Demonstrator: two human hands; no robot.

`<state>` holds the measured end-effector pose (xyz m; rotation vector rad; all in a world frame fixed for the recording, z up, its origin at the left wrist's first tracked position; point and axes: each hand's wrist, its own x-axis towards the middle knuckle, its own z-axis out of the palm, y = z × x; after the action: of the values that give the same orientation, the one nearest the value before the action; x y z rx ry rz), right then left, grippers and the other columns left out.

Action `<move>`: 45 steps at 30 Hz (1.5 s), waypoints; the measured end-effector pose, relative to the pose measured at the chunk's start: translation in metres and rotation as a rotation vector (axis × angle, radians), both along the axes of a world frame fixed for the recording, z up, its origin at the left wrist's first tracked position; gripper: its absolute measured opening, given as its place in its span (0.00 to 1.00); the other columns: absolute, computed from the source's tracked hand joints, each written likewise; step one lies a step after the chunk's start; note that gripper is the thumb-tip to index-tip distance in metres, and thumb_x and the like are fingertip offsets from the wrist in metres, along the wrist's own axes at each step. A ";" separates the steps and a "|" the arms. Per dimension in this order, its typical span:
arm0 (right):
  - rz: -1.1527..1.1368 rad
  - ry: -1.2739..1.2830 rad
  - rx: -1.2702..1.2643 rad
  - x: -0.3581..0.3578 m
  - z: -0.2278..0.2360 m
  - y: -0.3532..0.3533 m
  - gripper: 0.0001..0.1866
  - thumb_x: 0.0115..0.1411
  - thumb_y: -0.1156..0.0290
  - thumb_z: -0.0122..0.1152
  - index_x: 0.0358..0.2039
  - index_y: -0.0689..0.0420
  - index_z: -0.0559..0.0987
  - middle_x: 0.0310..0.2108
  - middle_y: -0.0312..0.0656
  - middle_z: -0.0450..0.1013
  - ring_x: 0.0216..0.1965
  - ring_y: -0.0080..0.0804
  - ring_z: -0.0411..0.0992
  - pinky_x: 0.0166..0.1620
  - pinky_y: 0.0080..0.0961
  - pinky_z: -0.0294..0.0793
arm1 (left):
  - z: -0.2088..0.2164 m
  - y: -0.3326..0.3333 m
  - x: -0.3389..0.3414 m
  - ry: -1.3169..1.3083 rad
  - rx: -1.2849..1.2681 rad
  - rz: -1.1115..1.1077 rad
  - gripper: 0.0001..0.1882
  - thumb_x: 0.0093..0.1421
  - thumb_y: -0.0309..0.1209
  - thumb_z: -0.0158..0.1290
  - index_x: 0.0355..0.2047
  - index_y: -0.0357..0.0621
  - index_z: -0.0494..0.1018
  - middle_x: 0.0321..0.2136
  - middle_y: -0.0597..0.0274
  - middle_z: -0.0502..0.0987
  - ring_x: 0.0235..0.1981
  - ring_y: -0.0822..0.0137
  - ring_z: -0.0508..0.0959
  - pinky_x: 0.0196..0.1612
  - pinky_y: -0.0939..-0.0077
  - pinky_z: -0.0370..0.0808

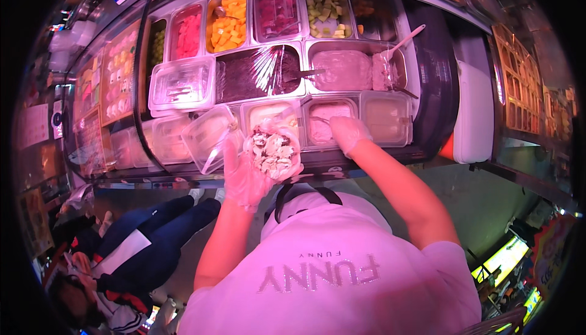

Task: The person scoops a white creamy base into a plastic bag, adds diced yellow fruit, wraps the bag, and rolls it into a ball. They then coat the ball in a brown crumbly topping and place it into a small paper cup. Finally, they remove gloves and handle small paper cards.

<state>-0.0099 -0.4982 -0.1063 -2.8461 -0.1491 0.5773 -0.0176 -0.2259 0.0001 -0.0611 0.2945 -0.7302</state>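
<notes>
Left hand (247, 173) grips filled bowl (274, 155) near counter front edge (323, 167). Right hand (351, 135) over pink tub (332, 99), can't tell grip; neighbour tub (387, 95) just right. Open gap between hands.

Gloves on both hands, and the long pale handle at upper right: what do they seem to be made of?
Gloves: thin, clear plastic film with a slight gloss, judging by the loose, see-through wrinkles. Handle: probably smooth plastic, given its even pale colour, though the pink light leaves that open.
</notes>
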 end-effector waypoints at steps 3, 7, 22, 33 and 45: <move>0.116 -0.112 -0.120 -0.013 0.003 0.008 0.09 0.58 0.74 0.51 0.32 0.61 0.80 0.33 0.56 0.80 0.31 0.52 0.81 0.33 0.45 0.80 | 0.001 0.001 0.002 -0.027 0.071 0.005 0.42 0.59 0.54 0.62 0.65 0.46 0.60 0.64 0.48 0.59 0.66 0.36 0.60 0.63 0.20 0.58; 0.130 -0.075 -0.047 -0.025 -0.012 0.004 0.10 0.56 0.74 0.52 0.30 0.62 0.82 0.31 0.56 0.80 0.30 0.52 0.81 0.32 0.46 0.80 | 0.003 -0.005 0.004 -0.025 0.120 0.058 0.42 0.59 0.55 0.62 0.64 0.44 0.61 0.62 0.45 0.62 0.65 0.38 0.61 0.62 0.22 0.61; -0.843 0.778 0.857 -0.027 0.038 -0.059 0.11 0.58 0.65 0.65 0.29 0.61 0.83 0.19 0.37 0.75 0.16 0.23 0.70 0.20 0.26 0.70 | -0.011 -0.008 0.011 -0.058 0.209 0.029 0.40 0.62 0.59 0.54 0.63 0.44 0.62 0.62 0.43 0.65 0.61 0.40 0.69 0.60 0.30 0.68; 0.034 -0.806 0.225 -0.086 0.122 0.008 0.31 0.51 0.84 0.62 0.59 0.60 0.74 0.22 0.41 0.67 0.21 0.38 0.70 0.24 0.33 0.71 | 0.010 -0.056 0.029 0.100 0.119 0.045 0.34 0.65 0.59 0.51 0.58 0.43 0.68 0.56 0.53 0.74 0.60 0.48 0.72 0.63 0.30 0.64; 0.261 -0.874 0.130 -0.111 0.149 -0.031 0.31 0.47 0.84 0.63 0.56 0.68 0.75 0.25 0.39 0.68 0.20 0.32 0.68 0.21 0.28 0.68 | -0.007 -0.069 0.026 0.159 0.355 0.161 0.28 0.66 0.56 0.51 0.49 0.43 0.74 0.50 0.54 0.78 0.54 0.51 0.77 0.58 0.36 0.72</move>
<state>-0.1206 -0.5294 0.0429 -2.7490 -0.6718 -0.6485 0.0081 -0.2947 -0.0072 0.1926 0.5607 -0.5054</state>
